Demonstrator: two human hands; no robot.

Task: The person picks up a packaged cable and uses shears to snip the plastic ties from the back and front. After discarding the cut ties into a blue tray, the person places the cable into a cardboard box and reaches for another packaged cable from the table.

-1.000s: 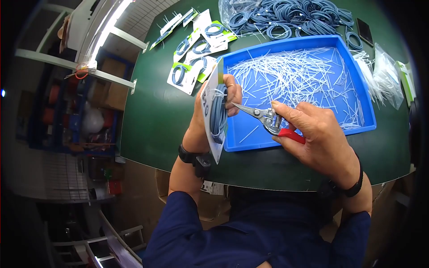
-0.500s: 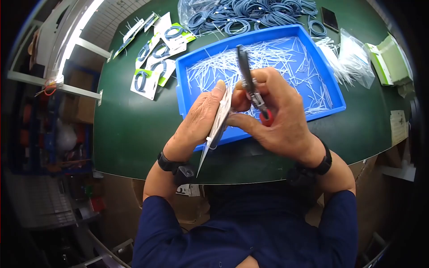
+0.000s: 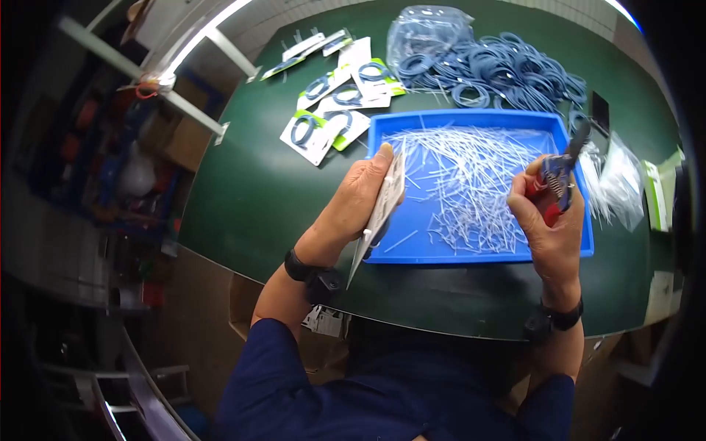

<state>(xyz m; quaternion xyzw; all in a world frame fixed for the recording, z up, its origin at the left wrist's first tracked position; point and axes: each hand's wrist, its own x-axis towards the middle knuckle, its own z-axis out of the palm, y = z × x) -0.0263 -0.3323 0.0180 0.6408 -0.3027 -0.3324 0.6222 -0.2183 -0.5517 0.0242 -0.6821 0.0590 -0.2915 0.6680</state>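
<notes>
My left hand (image 3: 358, 197) grips a white card (image 3: 382, 204) seen nearly edge-on, at the left edge of a blue tray (image 3: 478, 257). Dark cable shows behind the card's lower part. Small white tie heads stick out from its face. Over the tray's right side, my right hand (image 3: 551, 228) is closed around red-handled cutters (image 3: 560, 176), their dark end pointing up and to the right. White zip ties (image 3: 478, 176) lie scattered in the tray between my hands.
Carded cable coils (image 3: 331, 110) lie at the back left of the green table (image 3: 243, 176). Behind the tray is a heap of blue cables (image 3: 507, 70) beside a plastic bag (image 3: 430, 37). At right are a phone (image 3: 600, 112), bagged ties (image 3: 621, 180) and a green-white box (image 3: 662, 191).
My right hand has moved right, away from the card, with the cutters. My left hand still holds the card. The view has shifted, and the table's contents appear farther right and lower.
</notes>
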